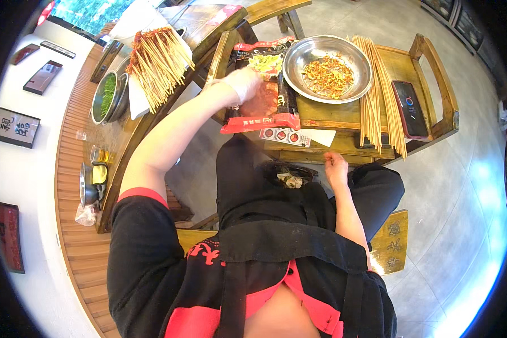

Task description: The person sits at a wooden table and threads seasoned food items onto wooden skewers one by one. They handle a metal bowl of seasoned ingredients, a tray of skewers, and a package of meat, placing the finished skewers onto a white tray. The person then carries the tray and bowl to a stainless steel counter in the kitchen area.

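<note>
My left hand [246, 84], in a clear plastic glove, reaches onto a black and red printed food bag [288, 99] that lies on a wooden chair. Red meat [267, 100] and pale yellow-green pieces [265, 64] show on the bag beside the hand; its fingertips are hidden. My bare right hand [336, 165] hovers near the chair's front edge, fingers curled; whether it holds anything is unclear. A steel bowl [293, 78] with reddish-yellow shreds [329, 77] stands right of the bag. Long bamboo skewers [369, 93] lie beyond it.
A phone [410, 109] lies at the chair's right side. On the table at left, loaded skewers [162, 69] rest on a white tray [138, 101], near a bowl of green vegetables [107, 95] and a glass of yellow liquid [99, 155]. A dark container [270, 171] sits between my legs.
</note>
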A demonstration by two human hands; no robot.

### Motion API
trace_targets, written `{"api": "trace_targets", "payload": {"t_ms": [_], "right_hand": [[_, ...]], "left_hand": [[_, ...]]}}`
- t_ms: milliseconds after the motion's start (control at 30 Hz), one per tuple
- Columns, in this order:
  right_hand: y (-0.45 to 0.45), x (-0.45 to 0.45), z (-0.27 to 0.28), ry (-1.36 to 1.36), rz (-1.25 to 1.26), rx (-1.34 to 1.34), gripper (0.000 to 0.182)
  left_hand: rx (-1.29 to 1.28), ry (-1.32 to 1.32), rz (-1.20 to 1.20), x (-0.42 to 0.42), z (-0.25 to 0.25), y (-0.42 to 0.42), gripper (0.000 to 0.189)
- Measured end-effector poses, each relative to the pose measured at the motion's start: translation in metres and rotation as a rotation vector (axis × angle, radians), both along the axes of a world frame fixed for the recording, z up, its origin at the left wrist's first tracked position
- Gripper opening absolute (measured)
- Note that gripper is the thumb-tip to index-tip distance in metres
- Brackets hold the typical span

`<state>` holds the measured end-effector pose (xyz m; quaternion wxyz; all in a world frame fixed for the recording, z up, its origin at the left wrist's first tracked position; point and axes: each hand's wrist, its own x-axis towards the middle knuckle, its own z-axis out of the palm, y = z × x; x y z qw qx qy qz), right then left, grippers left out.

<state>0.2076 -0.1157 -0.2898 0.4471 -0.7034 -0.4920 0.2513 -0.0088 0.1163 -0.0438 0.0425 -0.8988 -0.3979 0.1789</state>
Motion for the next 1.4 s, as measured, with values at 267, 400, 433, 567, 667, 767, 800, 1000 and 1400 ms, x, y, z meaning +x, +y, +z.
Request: {"api": "trace_targets", "payload": {"t_ms": [267,400,433,567,667,767,800,1000,1400], "right_hand": [[0.002,0.000,0.002,0.029,0.035,-0.055,0.012],[0.001,0.000,-0.001,0.026,0.032,-0.042,0.012],[0.001,0.001,-0.003,0.030,0.027,-0.042,0.012],[0.000,0.000,0.004,0.018,0.038,-0.048,0.012],[0.001,0.001,-0.004,-0.026,0.039,0.003,0.012],[0.000,0.000,0.001,-0.006,0.030,-0.045,0.011],[0.000,0.001,0.000,-0.002,0.031,-0.035,0.011],[0.000,0.002,-0.005,-0.003,0.038,-0.015,0.010],[-0.001,0.003,-0.010,-0.066,0.036,0.004,0.015]], "left_hand": [[-0.131,-0.283,0.033,-0.013,0.019,0.011,0.014],[-0.378,-0.319,0.081,-0.008,0.017,-0.017,0.014],[-0.587,-0.365,0.291,-0.002,0.024,-0.032,0.015],[-0.505,-0.258,0.074,0.011,0.023,-0.045,0.018],[-0.495,-0.198,0.057,0.018,0.022,-0.049,0.019],[-0.511,-0.175,0.120,0.025,0.025,-0.056,0.014],[-0.499,-0.177,0.130,0.026,0.024,-0.057,0.012],[-0.425,-0.460,0.241,0.014,0.012,-0.044,0.007],[-0.684,-0.588,0.487,0.016,0.029,-0.056,0.012]]}}
